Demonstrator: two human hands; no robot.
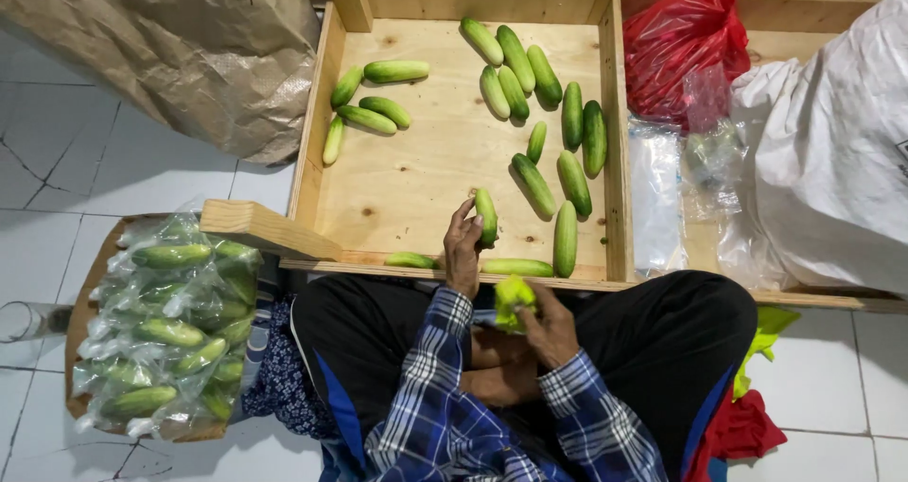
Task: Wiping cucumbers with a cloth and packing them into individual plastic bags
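My left hand (462, 247) reaches over the front rim of a shallow wooden tray (407, 189) and grips a green cucumber (485, 216) lying near that edge. My right hand (547, 326) rests over my lap, closed around a yellow-green cloth (512, 299). Several more cucumbers lie scattered in the tray: a group at the back left (369, 113), a cluster at the back middle (515, 70), and others on the right (572, 179). Two cucumbers (516, 267) lie along the front rim.
A basket of plastic-bagged cucumbers (170, 331) stands at my left on the tiled floor. A brown sack (189, 47) leans at the back left. To the right are a red plastic bag (676, 47), clear plastic bags (657, 198) and a white sack (832, 151).
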